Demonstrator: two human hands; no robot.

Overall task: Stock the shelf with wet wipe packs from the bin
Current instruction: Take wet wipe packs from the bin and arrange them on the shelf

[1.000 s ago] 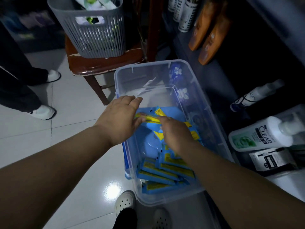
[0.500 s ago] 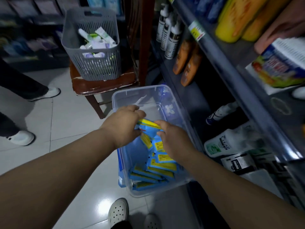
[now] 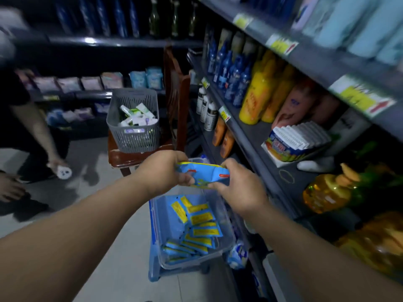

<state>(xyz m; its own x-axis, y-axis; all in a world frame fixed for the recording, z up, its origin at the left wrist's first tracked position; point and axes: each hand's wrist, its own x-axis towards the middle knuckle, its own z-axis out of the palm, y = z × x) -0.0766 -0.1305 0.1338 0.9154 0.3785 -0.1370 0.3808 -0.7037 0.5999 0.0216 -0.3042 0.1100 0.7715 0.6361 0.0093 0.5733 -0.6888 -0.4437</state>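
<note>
A stack of blue and yellow wet wipe packs hangs above the clear plastic bin. My left hand grips its left end and my right hand grips its right end. Several more packs lie loose in the bin on the floor. The dark shelf runs along the right, at about the height of my hands. A row of white packs stands on that shelf board.
A grey basket of small tubes sits on a wooden chair just beyond the bin. Another person crouches at the left, holding a small white item. Bottles, orange tubes and an oil jug fill the shelf.
Both hands have lifted the packs up out of the bin. The view has risen from the bin toward the shelf boards.
</note>
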